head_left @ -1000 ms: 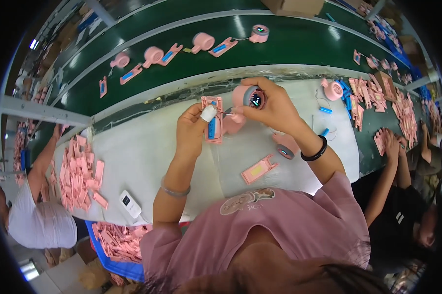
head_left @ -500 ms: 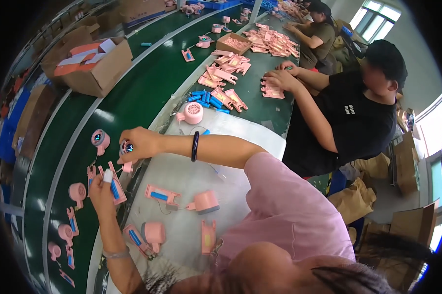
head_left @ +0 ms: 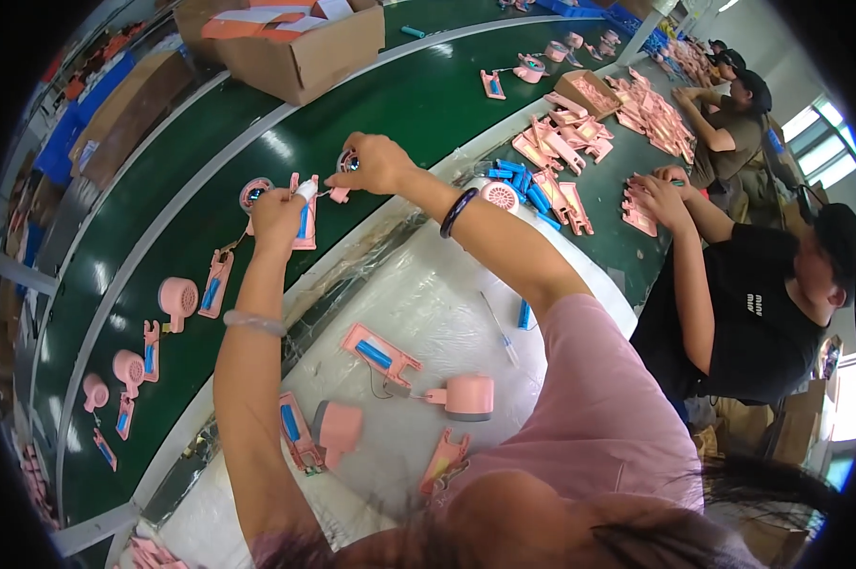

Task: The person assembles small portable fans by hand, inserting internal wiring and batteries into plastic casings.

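Note:
Over the green conveyor belt (head_left: 352, 104), my right hand (head_left: 385, 161) is closed round a pink fan head (head_left: 349, 163) with a small lit display. A wire runs from it towards a pink handle shell (head_left: 306, 230) holding a blue battery. My left hand (head_left: 276, 226), a white cover on one finger, pinches that shell at its side. Just beyond my left fingers sits another fan head (head_left: 255, 193), also lit. On the plastic-covered table below my arms lie a shell with a battery (head_left: 376, 352), a fan head (head_left: 469, 395) and a bare shell (head_left: 443, 460).
More fan units (head_left: 177, 299) line the belt at left. A cardboard box (head_left: 304, 62) stands across the belt. Blue batteries (head_left: 532, 190), piled pink shells (head_left: 562, 137) and a small carton (head_left: 587, 93) lie right. A co-worker in black (head_left: 760, 294) sits at right, handling shells.
My view has swung, shifting the scene. Both hands have moved farther out over the belt with the fan head and shell, which now lie closer to the belt's other units.

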### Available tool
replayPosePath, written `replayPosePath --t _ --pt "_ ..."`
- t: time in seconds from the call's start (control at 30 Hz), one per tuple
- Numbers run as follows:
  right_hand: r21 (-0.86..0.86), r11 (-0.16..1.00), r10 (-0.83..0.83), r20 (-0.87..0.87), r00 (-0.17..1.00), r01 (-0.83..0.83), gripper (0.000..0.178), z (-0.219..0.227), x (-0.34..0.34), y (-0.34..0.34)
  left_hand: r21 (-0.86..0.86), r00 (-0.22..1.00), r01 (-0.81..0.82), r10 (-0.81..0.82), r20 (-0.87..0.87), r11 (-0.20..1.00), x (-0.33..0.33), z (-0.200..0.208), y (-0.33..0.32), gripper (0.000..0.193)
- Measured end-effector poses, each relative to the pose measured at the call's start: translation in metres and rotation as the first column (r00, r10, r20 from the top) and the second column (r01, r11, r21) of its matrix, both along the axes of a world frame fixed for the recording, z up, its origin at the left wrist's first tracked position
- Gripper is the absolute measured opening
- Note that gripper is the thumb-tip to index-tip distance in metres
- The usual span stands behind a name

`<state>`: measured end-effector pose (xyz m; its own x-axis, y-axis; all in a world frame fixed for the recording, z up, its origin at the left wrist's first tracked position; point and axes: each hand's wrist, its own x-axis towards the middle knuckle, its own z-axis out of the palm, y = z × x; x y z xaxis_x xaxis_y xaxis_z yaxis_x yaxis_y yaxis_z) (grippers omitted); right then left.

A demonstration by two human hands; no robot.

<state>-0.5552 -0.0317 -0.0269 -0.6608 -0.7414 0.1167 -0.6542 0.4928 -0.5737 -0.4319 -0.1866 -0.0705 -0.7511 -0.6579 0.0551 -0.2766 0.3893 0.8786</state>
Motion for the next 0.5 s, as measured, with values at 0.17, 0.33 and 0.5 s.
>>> replayPosePath --t 0.17,0.33,0.5 --pt "-0.011 1.000 -0.001 -0.018 1.000 0.001 0.087 -0.012 -0.008 0.002 -0.005 0.998 -0.061 0.061 -0.024 0.998 -0.019 -0.014 0.002 0.027" --pt "-0.023 1.000 0.002 -0.023 1.000 -0.002 0.098 -0.018 -0.001 0.008 -0.056 0.997 -0.073 0.075 0.036 0.996 -0.013 -0.016 -0.006 0.021" --pt "-0.133 0.968 0.186 -0.201 0.962 -0.215 0.072 -0.018 0.027 0.039 -0.266 0.998 -0.056 0.063 0.020 0.962 -0.007 -0.019 0.002 0.021"
